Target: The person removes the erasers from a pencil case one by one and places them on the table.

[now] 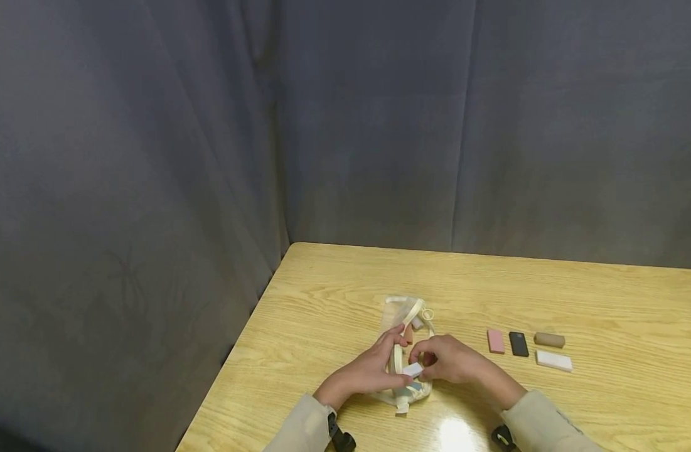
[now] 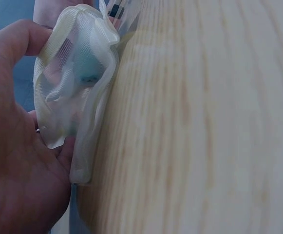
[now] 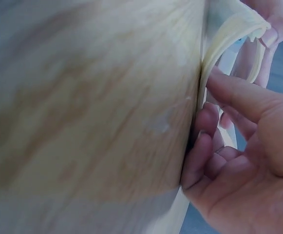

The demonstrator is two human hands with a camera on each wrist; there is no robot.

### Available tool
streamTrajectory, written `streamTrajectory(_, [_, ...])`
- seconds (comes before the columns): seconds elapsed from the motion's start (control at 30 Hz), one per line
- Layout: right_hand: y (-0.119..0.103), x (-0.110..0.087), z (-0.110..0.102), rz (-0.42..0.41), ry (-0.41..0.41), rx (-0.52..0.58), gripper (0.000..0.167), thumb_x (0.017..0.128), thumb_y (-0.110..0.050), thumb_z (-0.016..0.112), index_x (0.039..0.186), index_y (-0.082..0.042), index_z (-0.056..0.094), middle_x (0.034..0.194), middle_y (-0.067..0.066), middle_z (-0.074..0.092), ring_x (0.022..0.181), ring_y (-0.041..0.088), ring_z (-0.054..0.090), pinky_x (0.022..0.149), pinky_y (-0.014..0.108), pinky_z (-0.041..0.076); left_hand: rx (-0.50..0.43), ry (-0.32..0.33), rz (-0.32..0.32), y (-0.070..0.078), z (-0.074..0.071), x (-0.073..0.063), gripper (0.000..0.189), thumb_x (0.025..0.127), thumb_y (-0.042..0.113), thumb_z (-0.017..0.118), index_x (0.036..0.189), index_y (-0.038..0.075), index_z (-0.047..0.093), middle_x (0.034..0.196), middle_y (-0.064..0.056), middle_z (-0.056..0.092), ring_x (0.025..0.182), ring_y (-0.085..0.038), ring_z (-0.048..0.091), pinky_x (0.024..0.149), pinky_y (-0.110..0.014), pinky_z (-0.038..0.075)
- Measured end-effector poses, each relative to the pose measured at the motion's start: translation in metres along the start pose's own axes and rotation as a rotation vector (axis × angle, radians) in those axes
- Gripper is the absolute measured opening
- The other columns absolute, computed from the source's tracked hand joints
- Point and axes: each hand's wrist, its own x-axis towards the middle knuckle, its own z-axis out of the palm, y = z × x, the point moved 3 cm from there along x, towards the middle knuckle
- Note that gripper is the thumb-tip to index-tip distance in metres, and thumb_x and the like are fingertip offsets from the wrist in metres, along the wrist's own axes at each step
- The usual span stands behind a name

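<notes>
A cream mesh zip pouch [image 1: 387, 320] lies on the table with its mouth spread. Inside it are a white block [image 1: 413, 370], an orange piece [image 1: 409, 334], another pale piece [image 1: 417, 322] and something bluish [image 2: 86, 68]. My left hand [image 1: 364, 370] grips the pouch's left side, fingers along the zip band and thumb tip by the white block. From the right, my right hand [image 1: 449, 359] has its thumb and curled fingers at the opposite rim [image 3: 221, 44], close against the white block's end. Fingers and mesh partly hide where each fingertip rests.
On the table [image 1: 605, 301] to the right lie a pink block [image 1: 495, 341], a black block [image 1: 518, 344], a brown roll [image 1: 550, 339] and a white block [image 1: 554, 361]. A dark curtain [image 1: 368, 125] hangs behind the table and along its left edge.
</notes>
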Motion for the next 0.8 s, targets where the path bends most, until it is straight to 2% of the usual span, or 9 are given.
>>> streamTrajectory(0.17, [0.0,-0.002,0.0,-0.005,0.028,-0.012,0.024,0.077,-0.007,0.085,0.093,-0.015,0.07,0.078,-0.008,0.058,0.072,0.008,0.051,0.064,0.024,0.044,-0.003,0.004,-0.007,-0.001,0.001,-0.001,0.057,0.089,0.049,0.067,0.132,0.026,0.039,0.168,0.014,0.007,0.152,-0.03,0.022,0.11,-0.057,0.038])
streamTrajectory(0.5, [-0.001,-0.008,-0.005,-0.01,0.046,0.012,0.022,0.076,-0.009,0.086,0.09,-0.014,0.069,0.076,-0.009,0.059,0.07,0.006,0.051,0.063,0.024,0.043,-0.008,0.013,-0.006,0.0,0.0,0.001,0.059,0.088,0.047,0.068,0.133,0.022,0.038,0.168,0.014,0.008,0.152,-0.03,0.022,0.11,-0.054,0.038])
streamTrajectory(0.8, [0.001,-0.012,-0.006,-0.007,0.076,-0.015,0.023,0.077,-0.006,0.084,0.089,-0.017,0.069,0.073,-0.011,0.059,0.067,0.004,0.05,0.061,0.023,0.042,0.001,0.015,-0.019,0.001,0.001,0.0,0.06,0.087,0.048,0.068,0.133,0.024,0.039,0.168,0.016,0.01,0.15,-0.03,0.027,0.107,-0.052,0.041])
